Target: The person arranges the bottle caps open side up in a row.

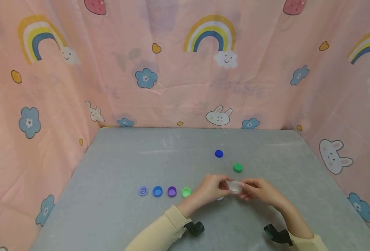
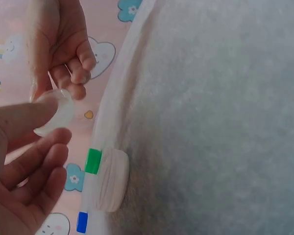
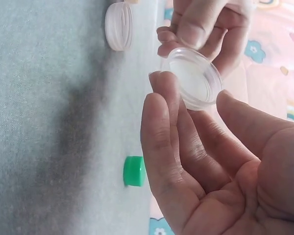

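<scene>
Above the grey table, both hands hold a clear round plastic lid [image 1: 235,187] between them. My left hand [image 1: 212,190] pinches its left edge with thumb and fingers. On the opposite edge, the thumb and fingers of my right hand [image 1: 263,191] grip the rim. The right wrist view shows the lid's shallow, round hollow. A second clear, ridged lid [image 2: 112,181] stands on the table below the hands; in the head view the left hand mostly hides it. Beyond the hands lie a green cap [image 1: 237,168] and a dark blue cap [image 1: 219,153].
Left of the hands, a row holds a lavender cap [image 1: 142,191], a blue cap [image 1: 157,191], a purple cap [image 1: 171,191] and a light green cap [image 1: 186,192]. A pink patterned curtain [image 1: 172,94] surrounds the grey table [image 1: 116,157] at the back and sides.
</scene>
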Demonstrator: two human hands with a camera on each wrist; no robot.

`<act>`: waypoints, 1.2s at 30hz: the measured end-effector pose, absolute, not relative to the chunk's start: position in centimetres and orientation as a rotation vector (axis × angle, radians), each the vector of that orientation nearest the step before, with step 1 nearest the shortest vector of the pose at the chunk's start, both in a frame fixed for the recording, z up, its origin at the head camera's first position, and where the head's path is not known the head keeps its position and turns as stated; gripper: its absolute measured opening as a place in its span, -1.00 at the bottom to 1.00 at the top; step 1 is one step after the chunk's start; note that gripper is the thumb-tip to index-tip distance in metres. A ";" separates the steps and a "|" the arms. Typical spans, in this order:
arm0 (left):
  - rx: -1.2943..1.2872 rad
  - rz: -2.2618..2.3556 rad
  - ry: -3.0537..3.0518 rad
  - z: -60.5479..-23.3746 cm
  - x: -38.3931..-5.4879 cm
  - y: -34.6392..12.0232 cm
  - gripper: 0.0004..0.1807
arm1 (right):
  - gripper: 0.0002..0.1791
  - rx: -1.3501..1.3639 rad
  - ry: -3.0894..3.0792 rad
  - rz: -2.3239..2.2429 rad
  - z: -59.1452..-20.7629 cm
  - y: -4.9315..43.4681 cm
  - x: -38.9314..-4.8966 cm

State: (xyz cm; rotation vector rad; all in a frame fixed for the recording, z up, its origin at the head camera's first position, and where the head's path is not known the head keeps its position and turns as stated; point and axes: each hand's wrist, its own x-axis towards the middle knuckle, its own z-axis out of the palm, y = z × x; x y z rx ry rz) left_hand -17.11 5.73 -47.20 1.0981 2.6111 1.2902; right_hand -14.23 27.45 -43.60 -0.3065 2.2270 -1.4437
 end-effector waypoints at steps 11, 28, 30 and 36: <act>1.351 1.165 2.695 -47.6 -17.0 5.9 -0.59 | -0.52 -0.313 2.186 -1.454 -43.9 27.8 -14.2; 1.213 1.232 2.622 -47.4 -17.1 6.1 -0.59 | -0.42 -0.238 2.190 -1.481 -43.6 27.4 -13.9; 1.157 1.252 2.592 -47.3 -17.1 6.1 -0.60 | -0.42 -0.242 2.177 -1.494 -43.5 27.5 -13.8; 1.037 1.275 2.536 -47.0 -17.0 6.0 -0.63 | -0.37 -0.227 2.179 -1.488 -43.2 27.6 -13.6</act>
